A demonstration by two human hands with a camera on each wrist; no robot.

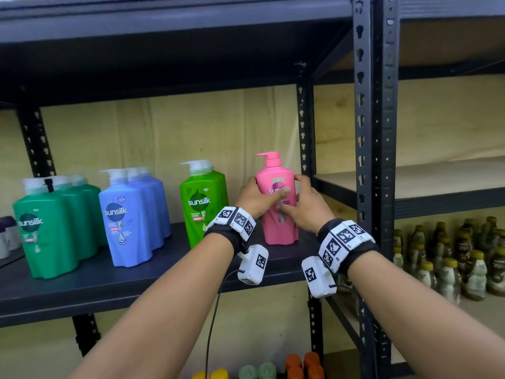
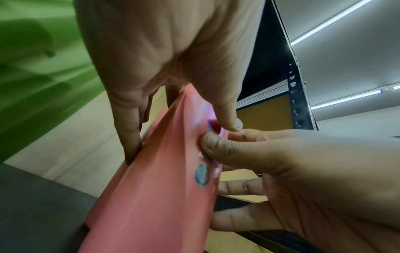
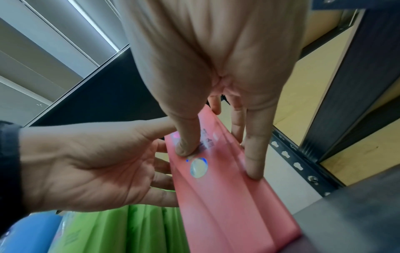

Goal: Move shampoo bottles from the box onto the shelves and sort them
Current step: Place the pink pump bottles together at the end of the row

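On the dark shelf point(image 1: 136, 285), at its right end just beside the black upright post point(image 1: 304, 160), stands the pink shampoo bottle point(image 1: 280, 228), upright with its long axis vertical and its pump spout pointing left toward the light green bottle point(image 1: 202, 203) next to it. Both hands clasp it from opposite sides: the left hand point(image 1: 257, 196) wraps its left flank with the thumb across the front label, and the right hand point(image 1: 306, 206) curls round the right flank, thumb also on the front. The bottle sits straight ahead, between the two hands, neither plainly nearer. Its label faces outward and its base looks to be on the shelf. Further left stand the blue bottles point(image 1: 128, 220) and the dark green bottles point(image 1: 46, 228), grouped by colour. Any final squaring-up seems a small twist about the vertical axis.
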